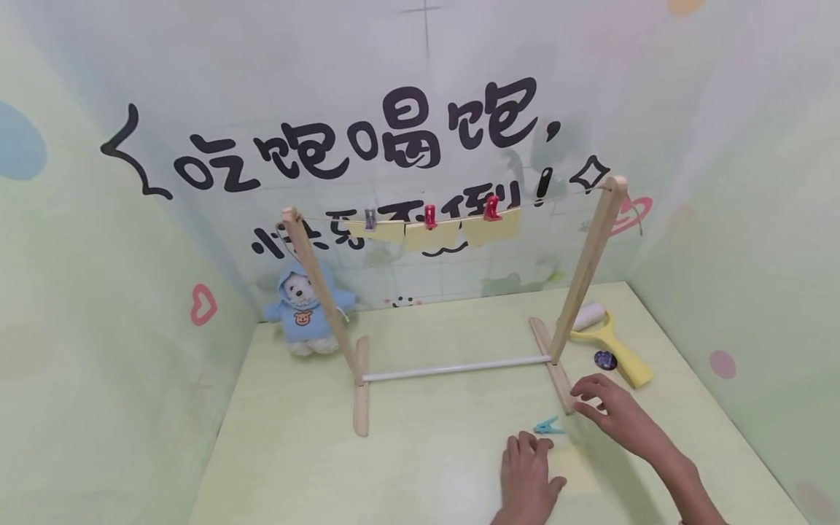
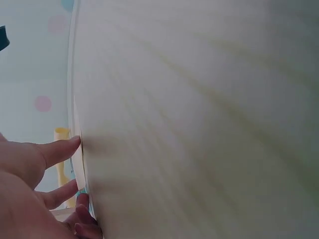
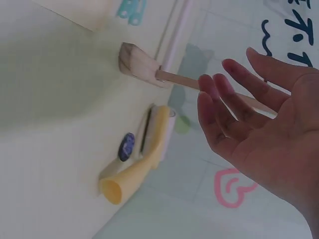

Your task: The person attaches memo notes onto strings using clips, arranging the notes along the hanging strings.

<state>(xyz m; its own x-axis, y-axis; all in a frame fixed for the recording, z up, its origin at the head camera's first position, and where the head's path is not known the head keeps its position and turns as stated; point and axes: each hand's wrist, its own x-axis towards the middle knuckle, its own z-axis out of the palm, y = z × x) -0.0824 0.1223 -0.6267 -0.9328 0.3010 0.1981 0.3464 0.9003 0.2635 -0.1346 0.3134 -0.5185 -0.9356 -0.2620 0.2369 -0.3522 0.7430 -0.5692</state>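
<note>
My left hand (image 1: pixel 527 477) rests on the table near its front, fingers fairly straight, with the thumb by a pale yellow paper note (image 1: pixel 579 470). In the left wrist view its thumb and fingers (image 2: pixel 60 149) touch the tabletop beside the note's edge. Just beyond the fingertips lies a light blue clothespin (image 1: pixel 547 426). Over the right side hovers my right hand (image 1: pixel 620 415), fingers loosely bent and holding nothing. A wooden rack (image 1: pixel 587 270) stands behind, its string carrying yellow notes (image 1: pixel 431 235) under a grey clip (image 1: pixel 370 219) and two red clips (image 1: pixel 429 216).
A yellow-handled lint roller (image 1: pixel 620 350) and a dark oval object (image 1: pixel 605 360) lie right of the rack. At the back left sits a plush toy in a blue hoodie (image 1: pixel 305 310). A white rod (image 1: pixel 456 368) joins the rack's feet. Printed walls (image 1: pixel 741 219) border the table.
</note>
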